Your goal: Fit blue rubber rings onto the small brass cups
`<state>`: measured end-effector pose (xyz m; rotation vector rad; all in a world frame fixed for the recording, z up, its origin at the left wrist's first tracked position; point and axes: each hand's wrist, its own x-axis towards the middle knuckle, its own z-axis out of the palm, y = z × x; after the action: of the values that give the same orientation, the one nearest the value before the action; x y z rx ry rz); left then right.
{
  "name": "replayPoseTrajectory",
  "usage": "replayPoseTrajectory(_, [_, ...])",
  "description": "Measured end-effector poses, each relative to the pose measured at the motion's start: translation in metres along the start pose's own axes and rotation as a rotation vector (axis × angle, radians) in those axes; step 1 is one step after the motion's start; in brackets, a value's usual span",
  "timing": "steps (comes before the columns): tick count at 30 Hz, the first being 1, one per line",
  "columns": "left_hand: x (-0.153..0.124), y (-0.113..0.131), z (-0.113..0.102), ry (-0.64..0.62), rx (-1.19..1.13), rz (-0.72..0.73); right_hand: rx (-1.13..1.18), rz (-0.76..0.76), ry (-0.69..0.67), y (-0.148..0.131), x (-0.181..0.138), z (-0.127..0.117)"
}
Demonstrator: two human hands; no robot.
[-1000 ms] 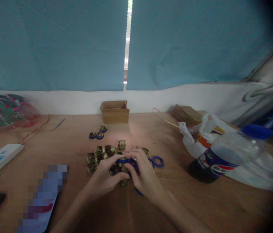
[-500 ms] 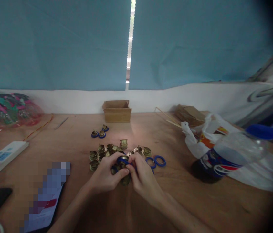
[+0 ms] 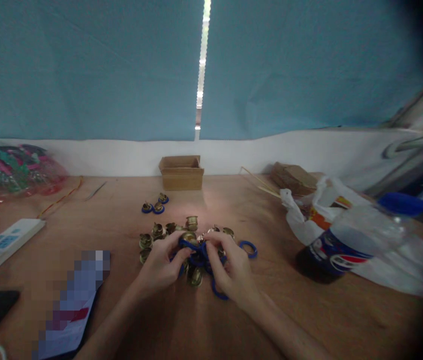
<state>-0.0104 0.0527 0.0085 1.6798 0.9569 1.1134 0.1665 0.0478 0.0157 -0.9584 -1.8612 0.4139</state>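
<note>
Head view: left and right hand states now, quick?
Left hand: fingers closed on the blue rings, over the brass pieces.
Right hand: fingers closed on the same blue rings; exact grip hidden.

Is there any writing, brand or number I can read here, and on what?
No words or numbers are legible.
Clear plastic bottle with blue cap: red, white and blue round emblem on its label; lettering blurred.
White plastic bag: orange and red print, too blurred.
White flat box: blue patches, too small.
On the blue rubber rings and brass caps in the left hand and right hand: no markings visible.
</note>
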Motion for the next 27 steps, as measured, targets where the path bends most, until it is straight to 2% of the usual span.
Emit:
replayPoseTrajectory(5, [-0.003,0.002,0.004,-0.098,-0.103,0.005,0.163,0.245,-0.111,0.0,0.006,-0.001])
replayPoseTrajectory(12, [-0.003,-0.001,0.005,-0.032,-0.16,0.002,0.534,0.516,-0.182,0.004,0.011,0.004])
replayPoseTrajectory(17, [-0.001,0.003,0.003,0.104,-0.119,0.034,0.739,0.621,-0.288,0.004,0.014,-0.002])
replayPoseTrajectory(21, [-0.002,0.004,0.005,0.169,-0.052,0.026,0.79,0.644,-0.325,0.005,0.012,0.0])
replayPoseTrajectory(24, [-0.002,0.005,0.005,0.233,0.013,0.046,0.775,0.638,-0.294,0.011,0.01,0.004])
replayPoseTrajectory(27, [0.001,0.003,0.003,0.313,0.111,0.07,0.749,0.637,-0.2,0.015,0.01,0.003])
